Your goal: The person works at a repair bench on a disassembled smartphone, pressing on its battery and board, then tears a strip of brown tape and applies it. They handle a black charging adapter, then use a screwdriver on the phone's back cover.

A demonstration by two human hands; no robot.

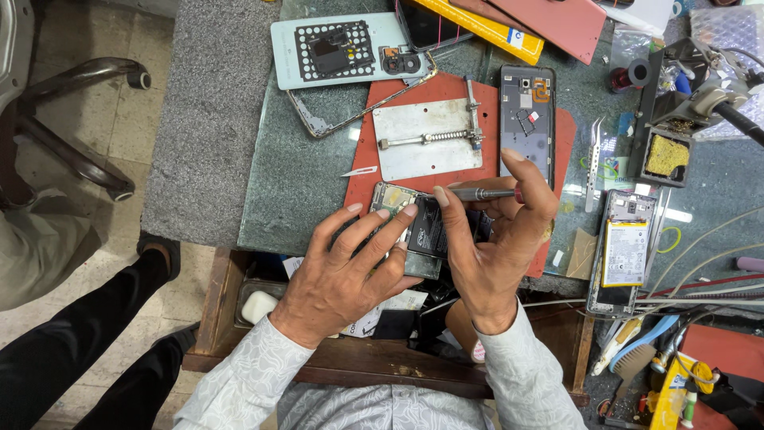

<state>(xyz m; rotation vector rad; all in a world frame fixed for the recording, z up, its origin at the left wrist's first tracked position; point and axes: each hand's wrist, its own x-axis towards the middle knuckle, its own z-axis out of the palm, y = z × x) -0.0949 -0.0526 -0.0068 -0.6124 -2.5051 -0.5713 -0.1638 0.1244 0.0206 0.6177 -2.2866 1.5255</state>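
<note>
- Left hand (pixel 350 267): fingers spread flat, pressing the opened phone (pixel 414 227) onto the red mat (pixel 422 87) on the table (pixel 294 175).
- Right hand (pixel 497 239): grip closed on screwdriver (pixel 477 193), tip at phone's top edge.

Phone repair workshop. Stone-topped table (pixel 286 183) crowded with opened phones: one with yellow battery exposed (pixel 625 251), a bare dark phone frame (pixel 526 119), a pale back cover (pixel 342 49). Red work mat (pixel 434 87) carries a metal board holder (pixel 427 139). Tweezers (pixel 593 163), soldering iron stand with sponge (pixel 667 151), loose cables (pixel 700 291), brush (pixel 633 358) alongside.
</note>
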